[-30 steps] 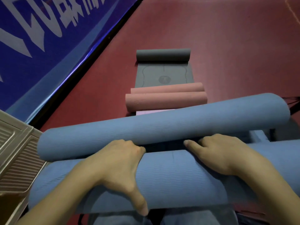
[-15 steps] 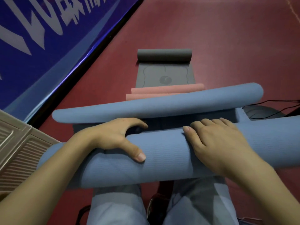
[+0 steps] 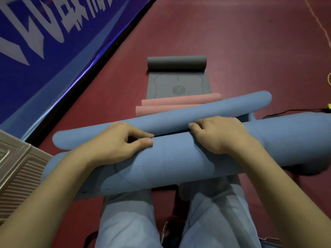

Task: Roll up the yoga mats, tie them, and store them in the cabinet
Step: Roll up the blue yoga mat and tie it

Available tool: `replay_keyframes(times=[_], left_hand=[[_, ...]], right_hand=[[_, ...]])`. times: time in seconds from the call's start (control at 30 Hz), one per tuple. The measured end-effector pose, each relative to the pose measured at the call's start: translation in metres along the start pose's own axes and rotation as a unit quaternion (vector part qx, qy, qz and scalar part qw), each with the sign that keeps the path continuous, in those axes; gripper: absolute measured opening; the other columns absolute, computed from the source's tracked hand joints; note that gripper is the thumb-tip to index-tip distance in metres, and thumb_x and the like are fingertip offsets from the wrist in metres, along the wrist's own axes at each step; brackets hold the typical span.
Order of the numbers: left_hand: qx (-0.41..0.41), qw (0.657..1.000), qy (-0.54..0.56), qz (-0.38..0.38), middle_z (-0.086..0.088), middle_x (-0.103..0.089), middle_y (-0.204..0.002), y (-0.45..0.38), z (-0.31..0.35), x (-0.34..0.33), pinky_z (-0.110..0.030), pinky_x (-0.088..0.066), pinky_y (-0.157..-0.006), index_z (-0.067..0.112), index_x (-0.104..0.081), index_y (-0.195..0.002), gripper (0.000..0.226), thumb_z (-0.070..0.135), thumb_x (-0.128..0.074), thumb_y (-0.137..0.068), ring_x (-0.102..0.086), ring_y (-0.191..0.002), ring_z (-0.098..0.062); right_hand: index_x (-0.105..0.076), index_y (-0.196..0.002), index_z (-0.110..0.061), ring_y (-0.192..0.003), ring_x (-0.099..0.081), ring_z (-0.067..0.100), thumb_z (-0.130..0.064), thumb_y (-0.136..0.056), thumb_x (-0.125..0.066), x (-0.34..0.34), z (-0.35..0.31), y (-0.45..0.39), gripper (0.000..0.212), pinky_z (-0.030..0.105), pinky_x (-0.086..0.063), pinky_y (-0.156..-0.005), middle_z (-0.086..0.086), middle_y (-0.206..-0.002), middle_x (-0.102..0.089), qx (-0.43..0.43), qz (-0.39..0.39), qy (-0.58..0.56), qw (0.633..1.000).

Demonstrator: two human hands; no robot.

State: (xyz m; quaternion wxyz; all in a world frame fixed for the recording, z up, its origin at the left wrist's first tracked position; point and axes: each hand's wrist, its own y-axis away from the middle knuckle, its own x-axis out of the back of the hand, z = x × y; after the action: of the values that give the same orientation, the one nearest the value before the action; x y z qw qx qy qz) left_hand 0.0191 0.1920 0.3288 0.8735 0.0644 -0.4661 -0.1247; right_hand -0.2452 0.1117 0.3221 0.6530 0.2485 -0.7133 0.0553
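Both hands sit atop the near blue yoga mat roll: left hand grip curled pinching it, right hand grip curled over its far edge.

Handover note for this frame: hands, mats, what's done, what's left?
Left hand and right hand both grip the near blue roll, held above the knees. A second blue roll lies just beyond it.
Pink rolls sit on the floor, the grey mat behind them only partly rolled.
Done: blue and pink rolled.
Left: finish grey; no ties visible; store all in the cabinet at left.
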Motion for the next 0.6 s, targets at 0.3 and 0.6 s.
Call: replay_keyframes(times=[0.3,0.6], left_hand=[[0.057,0.966,-0.23,-0.105,0.018,-0.024,-0.162,0.033,0.042,-0.015,-0.031,-0.03,-0.118,0.033,-0.005,-0.161,0.157,0.087,-0.08,-0.034,-0.029,-0.147,-0.009],[0.003,0.957,-0.28,-0.082,0.017,-0.064,-0.095,0.032,0.043,-0.016,-0.036,-0.052,-0.079,0.041,-0.048,-0.116,0.104,0.094,-0.067,-0.029,-0.062,-0.087,-0.012]], right_hand=[[-0.066,-0.121,-0.033,-0.128,-0.043,0.019,-0.049,-0.104,-0.014,-0.001,-0.002,0.013,0.058,0.039,-0.033,-0.088,-0.005,-0.129,-0.056,0.01,0.002,-0.01,1.0],[-0.064,-0.086,-0.021,-0.094,-0.056,0.027,-0.051,-0.103,-0.022,0.009,-0.004,0.026,0.054,0.04,-0.042,-0.079,0.007,-0.111,-0.067,-0.018,-0.042,-0.004,0.999]])
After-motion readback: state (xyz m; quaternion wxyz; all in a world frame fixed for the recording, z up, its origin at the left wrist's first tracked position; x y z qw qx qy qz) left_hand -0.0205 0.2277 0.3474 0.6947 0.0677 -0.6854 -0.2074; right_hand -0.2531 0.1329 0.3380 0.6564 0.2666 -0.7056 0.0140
